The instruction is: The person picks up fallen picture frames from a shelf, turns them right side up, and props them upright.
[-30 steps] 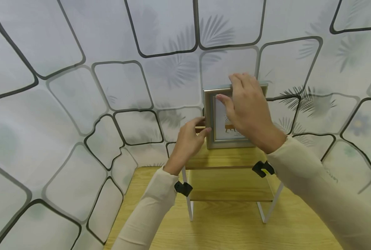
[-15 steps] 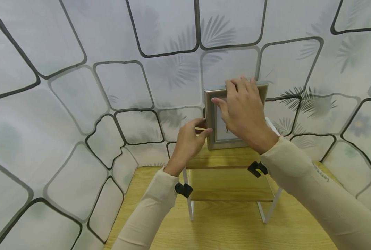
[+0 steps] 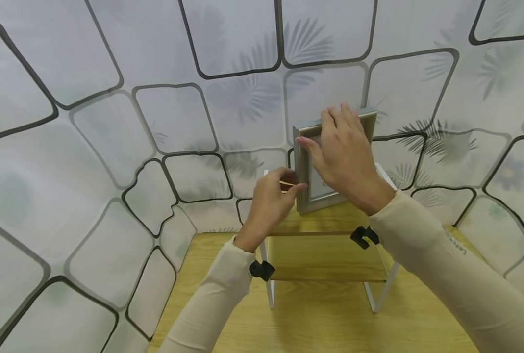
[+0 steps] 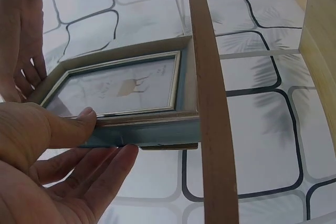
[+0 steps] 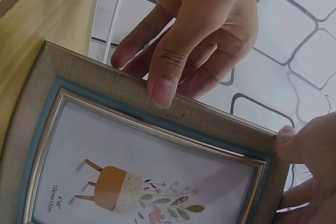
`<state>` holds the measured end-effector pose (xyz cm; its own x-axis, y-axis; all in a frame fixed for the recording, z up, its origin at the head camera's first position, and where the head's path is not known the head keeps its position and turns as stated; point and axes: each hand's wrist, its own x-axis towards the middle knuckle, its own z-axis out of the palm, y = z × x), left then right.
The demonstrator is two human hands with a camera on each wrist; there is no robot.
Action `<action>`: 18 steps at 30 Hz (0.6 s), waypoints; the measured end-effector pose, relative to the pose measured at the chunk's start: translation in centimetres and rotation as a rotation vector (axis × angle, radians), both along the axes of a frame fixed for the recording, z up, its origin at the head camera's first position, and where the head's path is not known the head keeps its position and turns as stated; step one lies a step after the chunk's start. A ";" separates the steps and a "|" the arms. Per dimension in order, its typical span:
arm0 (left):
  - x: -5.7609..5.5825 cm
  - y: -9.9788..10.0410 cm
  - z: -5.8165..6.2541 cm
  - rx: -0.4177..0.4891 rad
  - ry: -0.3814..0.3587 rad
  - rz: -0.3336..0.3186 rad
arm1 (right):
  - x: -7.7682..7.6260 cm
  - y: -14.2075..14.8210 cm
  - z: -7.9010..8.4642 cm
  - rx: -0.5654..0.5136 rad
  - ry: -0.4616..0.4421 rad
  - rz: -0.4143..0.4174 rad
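Observation:
A silver-brown picture frame [image 3: 305, 162] stands upright on the top board [image 3: 323, 224] of a small wooden rack, its left side turned toward me. Behind its glass is a picture print [image 5: 118, 187] of an orange pot on legs with flowers. My left hand [image 3: 270, 201] pinches the frame's left edge, thumb [image 4: 86, 119] on the front and fingers at the back. Over the top edge lies my right hand [image 3: 347, 157], fingers reaching behind and thumb on the front. That hand hides much of the print in the head view.
The rack has a lower board [image 3: 325, 260] and white metal legs [image 3: 378, 294], standing on a wood-grain surface [image 3: 323, 328]. Close behind and to the left rises a wall [image 3: 191, 127] with a dark-outlined rounded-square pattern. Black wrist mounts [image 3: 262, 270] sit at both sleeves.
The picture frame has turned, so its left outer side now shows, and its left edge has shifted right with my left hand. My right hand has moved slightly left along the top.

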<state>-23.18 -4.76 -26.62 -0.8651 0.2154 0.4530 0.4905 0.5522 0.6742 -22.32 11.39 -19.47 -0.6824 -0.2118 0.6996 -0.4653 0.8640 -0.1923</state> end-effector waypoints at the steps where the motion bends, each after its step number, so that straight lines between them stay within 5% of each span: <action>1: 0.1 0.0 0.0 0.001 0.003 -0.005 | 0.1 0.0 0.1 -0.001 -0.009 -0.001; 18: 0.9 1.3 0.1 0.002 0.032 -0.046 | 1.5 0.3 1.2 -0.047 -0.168 0.017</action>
